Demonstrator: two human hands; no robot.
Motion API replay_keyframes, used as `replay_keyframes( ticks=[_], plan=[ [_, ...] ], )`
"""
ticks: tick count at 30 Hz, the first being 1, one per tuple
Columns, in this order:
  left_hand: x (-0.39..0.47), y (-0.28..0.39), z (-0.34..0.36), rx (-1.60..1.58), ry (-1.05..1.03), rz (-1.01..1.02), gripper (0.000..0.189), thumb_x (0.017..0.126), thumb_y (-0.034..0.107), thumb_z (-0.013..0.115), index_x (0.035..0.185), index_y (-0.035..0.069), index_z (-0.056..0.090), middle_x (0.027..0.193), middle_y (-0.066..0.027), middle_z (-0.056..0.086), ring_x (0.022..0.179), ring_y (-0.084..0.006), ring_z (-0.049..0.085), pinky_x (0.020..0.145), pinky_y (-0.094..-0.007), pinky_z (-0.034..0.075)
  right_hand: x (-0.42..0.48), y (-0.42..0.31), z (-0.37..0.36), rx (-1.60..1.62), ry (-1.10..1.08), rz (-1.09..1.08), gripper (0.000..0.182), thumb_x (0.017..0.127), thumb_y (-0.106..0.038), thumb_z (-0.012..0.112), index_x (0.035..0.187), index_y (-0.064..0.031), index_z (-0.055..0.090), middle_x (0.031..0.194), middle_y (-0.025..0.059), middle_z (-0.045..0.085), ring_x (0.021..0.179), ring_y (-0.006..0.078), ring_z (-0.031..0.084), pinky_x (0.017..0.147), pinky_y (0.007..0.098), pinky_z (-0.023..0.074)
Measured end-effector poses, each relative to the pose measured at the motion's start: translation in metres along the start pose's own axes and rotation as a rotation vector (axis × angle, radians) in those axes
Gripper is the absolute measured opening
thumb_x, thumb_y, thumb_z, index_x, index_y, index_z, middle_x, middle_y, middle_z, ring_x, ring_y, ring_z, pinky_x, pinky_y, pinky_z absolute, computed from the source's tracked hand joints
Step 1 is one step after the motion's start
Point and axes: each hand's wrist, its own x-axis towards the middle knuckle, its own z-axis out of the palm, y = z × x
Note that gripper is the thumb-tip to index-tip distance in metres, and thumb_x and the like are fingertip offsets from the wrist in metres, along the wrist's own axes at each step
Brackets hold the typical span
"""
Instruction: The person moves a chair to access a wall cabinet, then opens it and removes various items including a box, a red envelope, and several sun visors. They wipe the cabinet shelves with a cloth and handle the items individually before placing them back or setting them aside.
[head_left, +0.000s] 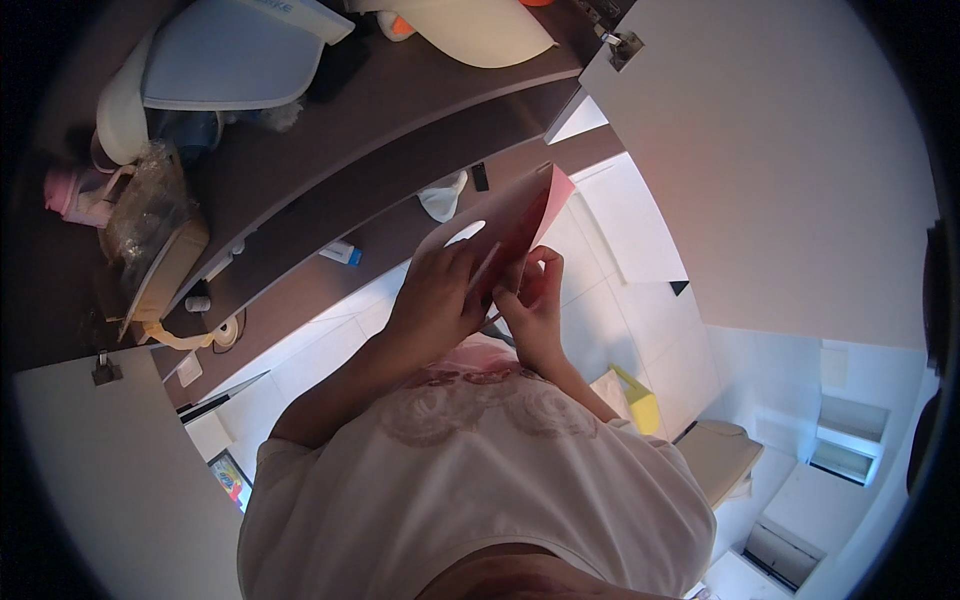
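In front of my chest I hold a pink, stiff-looking bag or folder, with a darker red inner side and a pale oval cut-out near one edge. My left hand grips its left side, just below the cut-out. At its lower right edge, the bent fingers and thumb of my right hand pinch it. A thin, light strip shows between the hands; what it belongs to is unclear. Part of the lower end is hidden behind my fingers.
Dark cabinet shelves hold a light-blue visor, a cream cap, a plastic-wrapped packet and a pink-lidded bottle. Lower down are a white cloth item and a small box. Open doors flank me. A yellow object stands on the tiled floor.
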Motion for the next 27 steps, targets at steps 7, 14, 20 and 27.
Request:
replay_keyframes(
  ticks=[7, 14, 20, 27],
  plan=[
    [-0.002, -0.010, 0.010, 0.250, 0.129, 0.004, 0.023, 0.078, 0.011, 0.066, 0.097, -0.001, 0.064, 0.108, -0.0172, 0.057, 0.102, -0.0362, 0.058, 0.084, -0.0442, 0.051, 0.005, 0.012, -0.008, -0.117, -0.065, 0.027, 0.049, 0.078, 0.014, 0.051, 0.115, -0.0108, 0.031, 0.105, 0.0087, 0.051, 0.094, 0.0143, 0.052, 0.075, 0.0259, 0.0468],
    [0.002, -0.040, -0.019, -0.088, 0.165, -0.273, 0.019, 0.086, 0.007, 0.057, 0.102, 0.000, 0.063, 0.093, -0.0276, 0.065, 0.089, -0.0424, 0.064, 0.076, -0.0494, 0.050, 0.014, 0.006, -0.015, -0.170, -0.012, 0.041, 0.047, 0.082, 0.009, 0.053, 0.120, -0.0098, 0.032, 0.094, 0.0083, 0.056, 0.084, 0.0152, 0.058, 0.067, 0.0262, 0.0492],
    [-0.014, 0.001, -0.050, -0.088, -0.111, -0.270, 0.021, 0.090, 0.012, 0.059, 0.105, -0.002, 0.064, 0.090, -0.0278, 0.065, 0.084, -0.0414, 0.066, 0.072, -0.0443, 0.052, 0.023, 0.010, 0.006, -0.221, -0.004, 0.168, 0.044, 0.086, 0.002, 0.059, 0.119, -0.0077, 0.032, 0.092, 0.0094, 0.058, 0.083, 0.0142, 0.061, 0.067, 0.0253, 0.0507],
    [-0.046, 0.016, -0.144, -0.215, 0.083, -0.261, 0.024, 0.093, 0.022, 0.063, 0.091, -0.002, 0.064, 0.060, -0.0140, 0.058, 0.053, -0.0183, 0.057, 0.051, -0.0328, 0.043, 0.031, 0.021, 0.001, -0.213, -0.006, 0.125, 0.044, 0.083, 0.003, 0.060, 0.117, -0.0078, 0.034, 0.094, 0.0099, 0.059, 0.086, 0.0146, 0.060, 0.066, 0.0267, 0.0503]
  ],
)
